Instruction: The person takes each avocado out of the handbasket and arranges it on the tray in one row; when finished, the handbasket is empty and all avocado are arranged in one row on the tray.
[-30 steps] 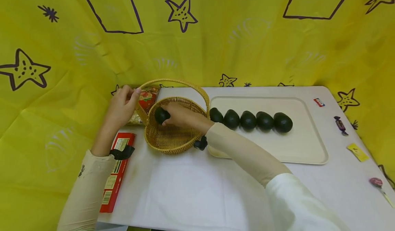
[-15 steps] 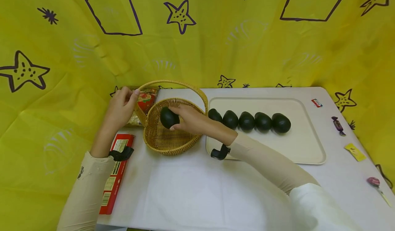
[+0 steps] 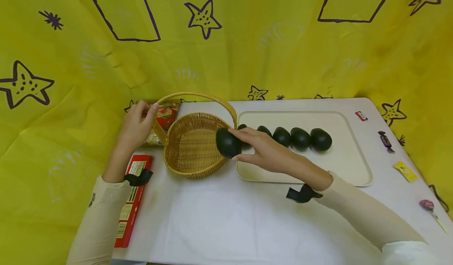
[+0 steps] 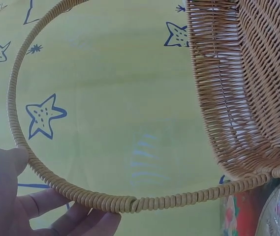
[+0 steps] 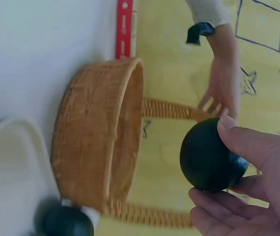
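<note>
My right hand [image 3: 263,151] holds a dark green avocado [image 3: 227,144] between thumb and fingers, in the air over the right rim of the wicker basket [image 3: 192,151]. The right wrist view shows this avocado [image 5: 208,157] gripped above the side of the basket [image 5: 88,132]. My left hand [image 3: 137,124] holds the left part of the basket's tall arched handle [image 3: 198,94]. In the left wrist view, its thumb and fingers curl about the wrapped handle [image 4: 95,200]. Several more avocados [image 3: 300,138] lie in a row on the cream tray [image 3: 301,174]; the held avocado and right hand partly hide the leftmost ones.
Left of the basket lie a red box [image 3: 132,214] and a red-and-gold packet [image 3: 166,115]. Along the table's right edge are small wrapped sweets [image 3: 385,141], a yellow packet [image 3: 406,171] and a lollipop [image 3: 427,205]. A yellow patterned cloth [image 3: 226,60] hangs behind the table.
My right hand has lifted the avocado from inside the basket and carried it right, to the rim beside the tray. My left hand stays on the handle.
</note>
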The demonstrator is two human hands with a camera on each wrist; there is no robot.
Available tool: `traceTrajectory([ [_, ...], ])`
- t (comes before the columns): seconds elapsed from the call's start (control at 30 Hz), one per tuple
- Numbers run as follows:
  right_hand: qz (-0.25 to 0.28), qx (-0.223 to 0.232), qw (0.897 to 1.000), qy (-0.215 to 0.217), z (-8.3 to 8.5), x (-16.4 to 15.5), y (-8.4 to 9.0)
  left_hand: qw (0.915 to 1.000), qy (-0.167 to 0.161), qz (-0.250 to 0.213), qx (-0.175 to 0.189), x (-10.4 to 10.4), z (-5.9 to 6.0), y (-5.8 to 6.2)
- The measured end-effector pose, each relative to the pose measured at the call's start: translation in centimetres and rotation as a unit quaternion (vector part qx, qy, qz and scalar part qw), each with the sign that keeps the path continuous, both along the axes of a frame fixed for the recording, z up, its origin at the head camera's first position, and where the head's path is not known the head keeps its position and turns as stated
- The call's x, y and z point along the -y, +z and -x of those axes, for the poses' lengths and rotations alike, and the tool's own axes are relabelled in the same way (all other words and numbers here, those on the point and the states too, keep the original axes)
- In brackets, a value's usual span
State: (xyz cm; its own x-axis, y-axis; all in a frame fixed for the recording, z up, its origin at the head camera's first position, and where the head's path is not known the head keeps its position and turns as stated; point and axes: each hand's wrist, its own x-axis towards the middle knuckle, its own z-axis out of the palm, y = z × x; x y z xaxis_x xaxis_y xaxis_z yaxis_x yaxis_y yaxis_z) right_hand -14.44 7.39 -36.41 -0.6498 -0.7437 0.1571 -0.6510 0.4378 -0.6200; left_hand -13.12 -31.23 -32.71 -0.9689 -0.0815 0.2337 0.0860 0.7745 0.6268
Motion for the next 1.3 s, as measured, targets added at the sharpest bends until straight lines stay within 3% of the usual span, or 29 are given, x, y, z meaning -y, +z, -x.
traceTrajectory([
  [0.2,0.008,-0.046,0.997,-0.057,-0.7,-6.2,0.8,0.9999,-0.008,0.005,-0.007,0.1,0.2,-0.1],
  [0.4,0.022,-0.054,0.992,-0.116,-0.2,-12.2,1.5,1.0,-0.007,0.004,-0.006,0.1,-0.1,0.0],
  [0.57,0.026,-0.012,0.984,-0.173,1.0,-16.9,1.0,1.0,-0.003,0.002,-0.005,0.1,-0.2,0.1],
  [0.8,-0.049,0.071,0.963,-0.254,2.9,-23.3,-0.6,1.0,-0.004,-0.001,-0.004,-0.1,-0.3,0.1],
  [1.1,-0.088,0.135,0.946,-0.283,5.1,-28.7,-4.3,1.0,-0.004,0.002,-0.006,-0.1,-0.2,0.2],
  [1.3,-0.085,0.17,0.943,-0.274,5.8,-30.0,-6.6,0.9999,-0.007,0.007,-0.007,-0.2,-0.2,0.1],
])
